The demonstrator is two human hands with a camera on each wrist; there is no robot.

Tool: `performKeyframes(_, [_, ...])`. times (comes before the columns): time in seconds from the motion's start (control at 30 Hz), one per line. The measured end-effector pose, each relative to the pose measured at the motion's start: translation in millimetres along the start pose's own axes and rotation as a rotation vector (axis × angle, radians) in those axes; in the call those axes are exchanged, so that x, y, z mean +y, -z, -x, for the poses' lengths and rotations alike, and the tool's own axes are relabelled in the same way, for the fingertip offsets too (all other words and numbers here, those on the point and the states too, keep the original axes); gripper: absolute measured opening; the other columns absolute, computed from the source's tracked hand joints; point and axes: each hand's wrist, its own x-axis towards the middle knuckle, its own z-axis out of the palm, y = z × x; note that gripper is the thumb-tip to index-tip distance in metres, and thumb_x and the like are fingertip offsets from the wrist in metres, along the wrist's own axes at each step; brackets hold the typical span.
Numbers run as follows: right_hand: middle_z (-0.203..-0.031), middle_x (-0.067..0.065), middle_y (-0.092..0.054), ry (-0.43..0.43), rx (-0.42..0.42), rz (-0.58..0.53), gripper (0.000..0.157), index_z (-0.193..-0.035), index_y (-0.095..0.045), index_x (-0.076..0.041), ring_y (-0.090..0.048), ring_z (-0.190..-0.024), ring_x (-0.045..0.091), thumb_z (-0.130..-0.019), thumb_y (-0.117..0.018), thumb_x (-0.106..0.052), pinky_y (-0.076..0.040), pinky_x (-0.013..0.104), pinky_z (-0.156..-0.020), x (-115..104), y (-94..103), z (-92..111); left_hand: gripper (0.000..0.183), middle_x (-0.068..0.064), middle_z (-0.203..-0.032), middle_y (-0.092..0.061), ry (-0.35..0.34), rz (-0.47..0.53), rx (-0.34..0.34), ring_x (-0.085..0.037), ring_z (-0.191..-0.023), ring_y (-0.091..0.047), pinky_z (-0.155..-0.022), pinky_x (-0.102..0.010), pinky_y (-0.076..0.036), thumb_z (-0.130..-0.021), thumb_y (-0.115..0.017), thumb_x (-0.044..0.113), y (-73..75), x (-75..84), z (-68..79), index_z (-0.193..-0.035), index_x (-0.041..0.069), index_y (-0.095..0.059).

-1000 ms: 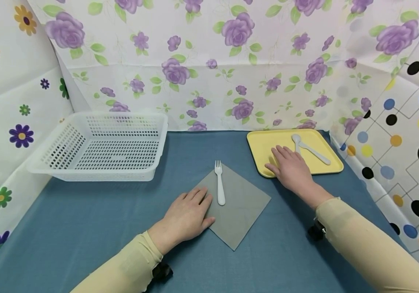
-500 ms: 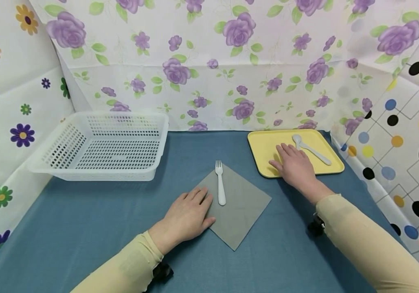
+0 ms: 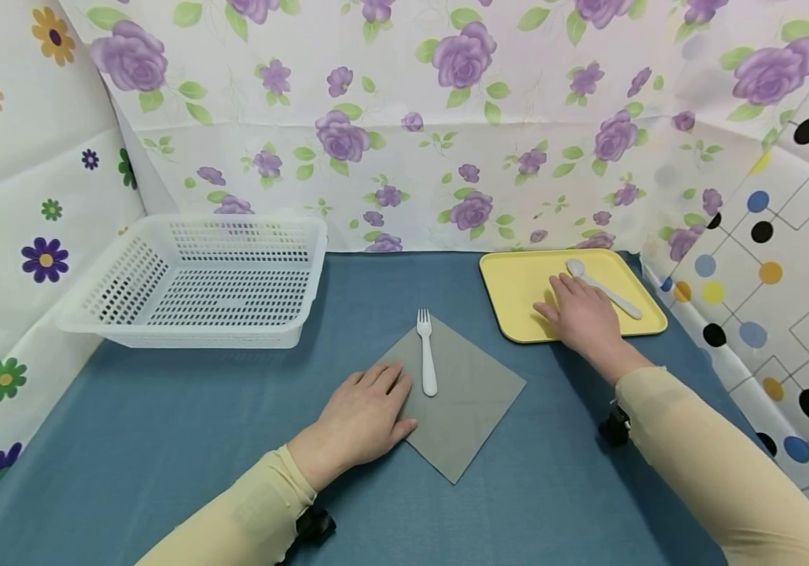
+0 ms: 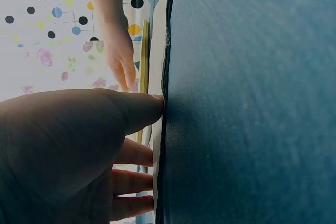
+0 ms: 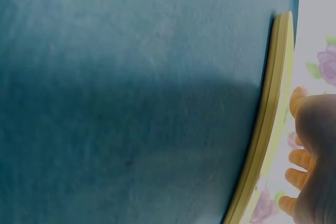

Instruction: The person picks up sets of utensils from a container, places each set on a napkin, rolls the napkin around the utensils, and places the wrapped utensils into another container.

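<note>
My left hand (image 3: 358,420) rests on the left corner of a grey folded napkin (image 3: 464,401); in the left wrist view its thumb (image 4: 142,109) touches the napkin's edge. A white fork (image 3: 428,362) lies on the napkin, tines away from me, just right of the left fingers. Over the front part of a yellow tray (image 3: 517,287), my right hand (image 3: 586,318) hovers palm down, fingers loosely extended, holding nothing visible. Just beyond its fingertips lie a white spoon (image 3: 575,267) and a second white utensil (image 3: 619,301), whose slanting handle shows. The hand partly hides these pieces.
A white perforated plastic basket (image 3: 280,334) stands at the back left. Blue cloth (image 3: 199,424) covers the table. A flower-patterned curtain (image 3: 404,149) closes off the back, and patterned sheets flank both sides.
My right hand has moved to the right over the tray, covering more of the spoon's handle. The left hand, napkin and fork keep their places.
</note>
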Motion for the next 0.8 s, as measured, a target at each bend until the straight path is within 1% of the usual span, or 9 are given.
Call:
performKeyframes(0.3, [-0.171, 0.034, -0.035, -0.031, -0.013, -0.003, 0.073, -0.167, -0.036, 0.009, -0.03, -0.158, 0.053, -0.118, -0.052, -0.043, -0.022, 0.073, -0.128, 8.9, 2.4, -3.4, 0.063, -0.019, -0.163, -0.054, 0.003, -0.007, -0.01, -0.037, -0.152, -0.05, -0.118, -0.054, -0.047, -0.11, -0.07, 0.047, 0.5, 0.3, -0.3, -0.158, 0.007, -0.061])
performKeyframes(0.57, [-0.171, 0.034, -0.033, -0.045, -0.019, -0.018, 0.075, -0.168, -0.033, 0.009, -0.029, -0.158, 0.054, -0.118, -0.053, -0.043, -0.022, 0.075, -0.126, 16.5, 1.7, -8.1, 0.062, -0.019, -0.162, -0.055, -0.001, 0.0, -0.005, -0.037, -0.151, -0.05, -0.118, -0.053, -0.048, -0.109, -0.071, 0.046, 1.3, 0.2, 0.0, -0.157, 0.006, -0.062])
performKeyframes(0.8, [-0.171, 0.035, -0.032, -0.063, -0.046, -0.019, 0.077, -0.169, -0.03, 0.009, -0.028, -0.157, 0.057, -0.118, -0.052, -0.045, -0.021, 0.076, -0.125, 23.7, 1.2, -9.5, 0.063, -0.019, -0.163, -0.055, 0.004, -0.002, -0.008, -0.037, -0.152, -0.05, -0.118, -0.053, -0.047, -0.11, -0.07, 0.047, 0.7, 0.2, -0.5, -0.157, 0.007, -0.061])
